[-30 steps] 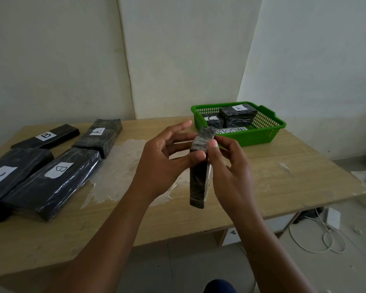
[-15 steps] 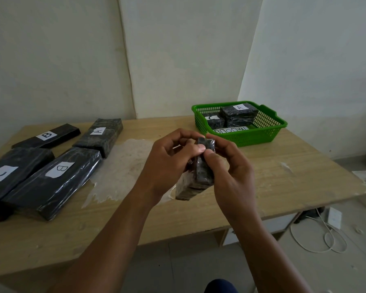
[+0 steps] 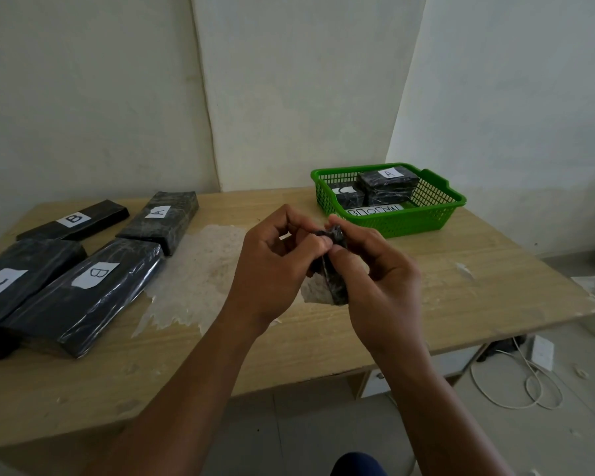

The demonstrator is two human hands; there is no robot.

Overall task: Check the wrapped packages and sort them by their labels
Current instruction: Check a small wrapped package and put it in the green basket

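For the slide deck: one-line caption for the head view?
Both hands hold a wrapped package above the table.

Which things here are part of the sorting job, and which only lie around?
Part of the job:
- held package, gripped by left hand and right hand
- table packages: B, A, C, big B
- basket with packages A and C

Lying around:
- cable on the floor
- white box

a small black wrapped package (image 3: 334, 269) is held on end over the table's middle; four labelled packages (image 3: 93, 290) lie far left, more in the green basket (image 3: 406, 219).
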